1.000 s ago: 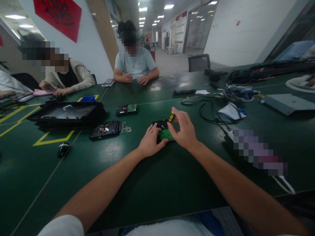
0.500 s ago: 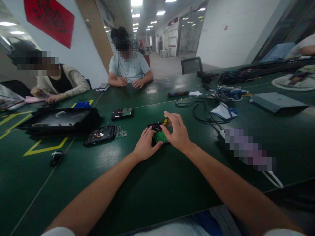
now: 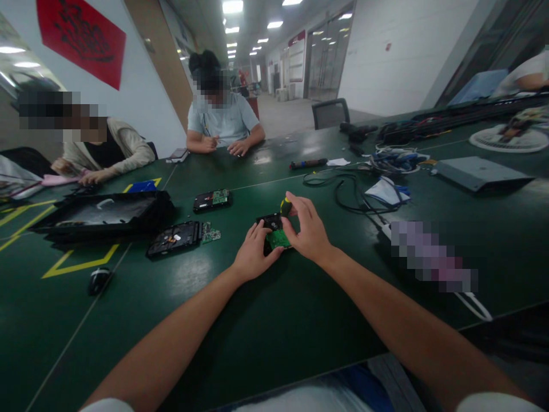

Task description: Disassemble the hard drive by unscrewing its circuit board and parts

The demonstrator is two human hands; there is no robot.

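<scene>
A black hard drive with a green circuit board (image 3: 279, 238) lies on the dark green table in front of me. My left hand (image 3: 254, 252) is wrapped round its left and near edges, fingers on the top and thumb along the front, holding it. In my right hand (image 3: 307, 229) is a short yellow and black screwdriver (image 3: 285, 206), pinched upright between thumb and fingers over the drive's right side. The screwdriver's tip is hidden, so I cannot tell whether it touches a screw.
Left of the drive lie another hard drive (image 3: 212, 200), an opened black device (image 3: 174, 239) with a loose circuit board (image 3: 211, 232), a black tray (image 3: 107, 212) and a mouse (image 3: 99, 280). Cables (image 3: 343, 194) and a grey metal case (image 3: 482, 173) are at right. Two people sit across the table.
The screwdriver has turned a little in my right fingers, which have shifted slightly. My left hand keeps its place on the hard drive. The whole view has shifted slightly.
</scene>
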